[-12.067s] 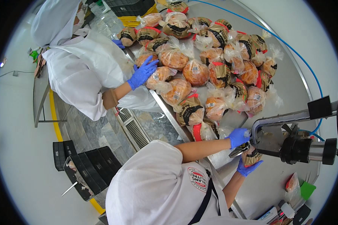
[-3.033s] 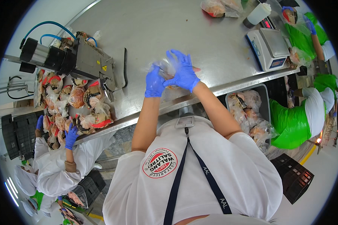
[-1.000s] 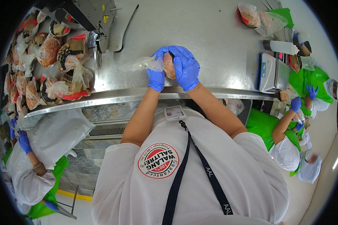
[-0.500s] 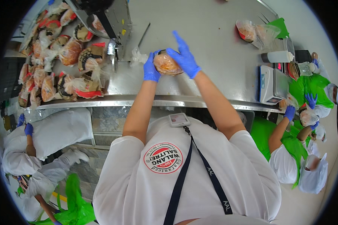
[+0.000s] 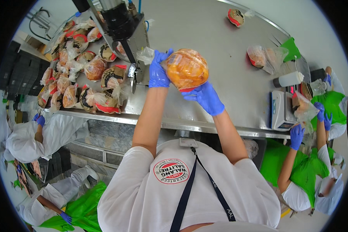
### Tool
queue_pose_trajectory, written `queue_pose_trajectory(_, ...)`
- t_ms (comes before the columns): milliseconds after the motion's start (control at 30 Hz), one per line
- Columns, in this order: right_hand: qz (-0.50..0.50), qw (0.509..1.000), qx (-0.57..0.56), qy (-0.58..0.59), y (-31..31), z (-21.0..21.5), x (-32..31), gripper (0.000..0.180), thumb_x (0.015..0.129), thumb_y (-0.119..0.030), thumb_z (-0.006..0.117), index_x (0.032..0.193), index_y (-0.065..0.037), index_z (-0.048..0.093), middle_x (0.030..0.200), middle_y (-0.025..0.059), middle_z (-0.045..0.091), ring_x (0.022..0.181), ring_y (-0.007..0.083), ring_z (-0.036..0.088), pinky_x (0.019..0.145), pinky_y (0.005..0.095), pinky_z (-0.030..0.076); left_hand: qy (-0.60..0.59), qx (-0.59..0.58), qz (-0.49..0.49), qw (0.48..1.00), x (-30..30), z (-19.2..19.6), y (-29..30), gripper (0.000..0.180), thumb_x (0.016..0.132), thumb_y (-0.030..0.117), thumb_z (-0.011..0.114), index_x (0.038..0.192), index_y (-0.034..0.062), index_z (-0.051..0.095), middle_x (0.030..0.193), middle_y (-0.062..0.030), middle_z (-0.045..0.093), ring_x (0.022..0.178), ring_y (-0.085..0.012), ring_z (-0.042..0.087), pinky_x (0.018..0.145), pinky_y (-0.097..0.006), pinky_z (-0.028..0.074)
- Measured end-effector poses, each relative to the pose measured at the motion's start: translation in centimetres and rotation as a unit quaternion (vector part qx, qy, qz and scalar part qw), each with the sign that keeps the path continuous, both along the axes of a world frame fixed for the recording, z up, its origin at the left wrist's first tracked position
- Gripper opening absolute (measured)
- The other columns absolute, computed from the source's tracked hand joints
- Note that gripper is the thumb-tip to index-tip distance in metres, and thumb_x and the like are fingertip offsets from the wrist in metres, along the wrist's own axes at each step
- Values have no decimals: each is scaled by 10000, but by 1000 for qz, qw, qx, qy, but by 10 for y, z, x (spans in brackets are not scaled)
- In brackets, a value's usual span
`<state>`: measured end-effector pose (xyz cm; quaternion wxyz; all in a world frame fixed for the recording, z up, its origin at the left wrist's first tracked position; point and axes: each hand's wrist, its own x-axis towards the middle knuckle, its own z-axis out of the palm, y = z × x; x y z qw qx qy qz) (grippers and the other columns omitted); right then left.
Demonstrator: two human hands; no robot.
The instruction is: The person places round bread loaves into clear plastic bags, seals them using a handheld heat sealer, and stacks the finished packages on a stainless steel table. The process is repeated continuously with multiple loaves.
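A round, golden-brown ham (image 5: pixel 187 67) in a clear plastic bag is lifted above the steel table (image 5: pixel 205 36). My left hand (image 5: pixel 159 70), in a blue glove, is closed on the bag's gathered end, where a tuft of clear plastic sticks out past the fingers. My right hand (image 5: pixel 207 98), gloved alike, supports the ham from its near right side, with its fingers partly hidden beneath it. Just left of my left hand stands a black and metal machine (image 5: pixel 123 25) with an upright arm and a lever.
Several bagged hams (image 5: pixel 94 69) with red and black labels crowd the table's left side. One labelled bag (image 5: pixel 236 17) lies at the far edge, another (image 5: pixel 257 56) at right. A white bottle (image 5: pixel 290 79) and a scale (image 5: pixel 282 112) stand there, with co-workers (image 5: pixel 297 166) alongside.
The ham has come up off the table closer to me, its orange side now showing. My right hand has gone from its top to underneath; my left hand has shifted to the bag's end.
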<state>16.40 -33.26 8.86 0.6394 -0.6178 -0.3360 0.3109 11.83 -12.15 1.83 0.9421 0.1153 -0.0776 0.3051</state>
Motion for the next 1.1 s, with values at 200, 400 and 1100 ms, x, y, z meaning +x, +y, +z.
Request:
queue_pose_trajectory(200, -18, 838, 130, -529, -6, -1, 33, 957, 577, -325, 809, 1337, -100, 273, 1307, 170, 400, 1180, 333, 417, 992, 427, 335, 392, -84, 86, 912, 3, 50, -47, 209, 885, 270, 455, 810, 74, 454, 736, -120, 498, 761, -274, 553, 756, -420, 477)
queue_pose_trajectory(400, -21, 983, 139, 121, -4, -19, 7, 715, 772, -395, 628, 1324, -85, 296, 1282, 133, 427, 1154, 299, 452, 958, 404, 392, 227, -6, -17, 974, -15, 53, -46, 218, 902, 205, 444, 721, 88, 418, 587, -36, 439, 648, -232, 537, 797, -391, 462)
queue_pose_trajectory(1100, 134, 828, 125, 530, 55, -16, -61, 777, 770, -532, 556, 1354, -107, 270, 1337, 151, 361, 1178, 348, 415, 903, 543, 404, 242, -3, 68, 968, -95, 30, 20, 185, 926, 160, 412, 760, 84, 445, 689, -21, 437, 766, -145, 499, 779, -262, 447)
